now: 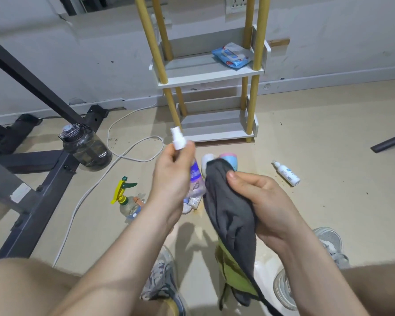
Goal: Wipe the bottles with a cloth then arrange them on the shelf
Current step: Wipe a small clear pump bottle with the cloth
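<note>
Head view. Beige floor (306, 124), scuffed and stained; grey wall (78, 65) behind. White shelf (205, 71) on round yellow posts, blue wipes pack (232, 56) on the higher tier in view. Person's left grip (171, 172) curls round a clear, purple-labelled spray bottle (195, 176), white nozzle up, above the floor. Their right grip (265, 201) bunches a soft dark-grey cloth (228, 208) just beside it. A white bottle (286, 174) lies on the floor, right.

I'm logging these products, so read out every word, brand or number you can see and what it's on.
Nothing here is legible.
Spray bottle in the left hand: purple label, print blurred.
White bottle on the floor: blue label, too small to read.
Wipes pack on the shelf: print too small.
Sticker on the black frame: blurred.
</note>
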Demonstrator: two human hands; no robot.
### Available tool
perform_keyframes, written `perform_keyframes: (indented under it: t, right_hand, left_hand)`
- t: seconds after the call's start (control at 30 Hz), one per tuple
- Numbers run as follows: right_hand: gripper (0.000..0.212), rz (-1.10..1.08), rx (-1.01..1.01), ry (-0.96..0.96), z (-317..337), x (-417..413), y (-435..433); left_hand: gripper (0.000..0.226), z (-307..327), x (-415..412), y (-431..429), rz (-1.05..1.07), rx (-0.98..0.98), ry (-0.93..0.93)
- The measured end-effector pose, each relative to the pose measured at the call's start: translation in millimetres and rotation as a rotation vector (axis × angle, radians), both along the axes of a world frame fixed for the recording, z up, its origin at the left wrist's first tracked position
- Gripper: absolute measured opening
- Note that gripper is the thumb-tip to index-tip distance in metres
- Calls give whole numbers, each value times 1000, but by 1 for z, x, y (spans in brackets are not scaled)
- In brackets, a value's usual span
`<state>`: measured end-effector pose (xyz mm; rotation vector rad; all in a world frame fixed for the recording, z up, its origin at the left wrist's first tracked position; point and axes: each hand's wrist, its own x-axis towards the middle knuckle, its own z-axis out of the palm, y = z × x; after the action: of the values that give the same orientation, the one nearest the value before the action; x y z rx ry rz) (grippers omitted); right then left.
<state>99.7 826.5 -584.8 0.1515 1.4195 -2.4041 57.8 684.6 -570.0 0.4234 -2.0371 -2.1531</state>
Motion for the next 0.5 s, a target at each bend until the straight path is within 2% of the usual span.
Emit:
perform_keyframes:
  t: [0.07, 0.13, 0.2, 0.27, 0.37, 0.4, 0.47, 0.5]
  right_hand:
    - [39, -58, 80, 112, 1, 5, -12]
    - [33, -156, 405, 353, -8, 10, -33]
    - [38, -275, 592, 519, -15, 12, -58]
    - [42, -406, 564, 494, -19, 8, -71]
    - [34, -574, 488, 327, -11, -7, -75]
    - [28, -612, 414, 221, -10, -15, -72]
    - [37, -640, 274, 12, -5, -29, -61]
    - [35, -645, 241, -31, -3, -34, -53]
  left_hand:
    - [22, 8, -5, -2, 63, 366, -48]
    - [26, 17, -3, 1, 70, 590, -78]
    - [27, 23, 0, 4, 71, 719, -77]
    - [29, 30, 8, 13, 65, 759, -107]
    - [29, 30, 23, 22, -11, 599, -58]
    - [25, 27, 27, 23, -77, 452, -22]
    - [8, 24, 34, 17, -255, 21, 43]
    - [7, 26, 33, 9, -316, -145, 43]
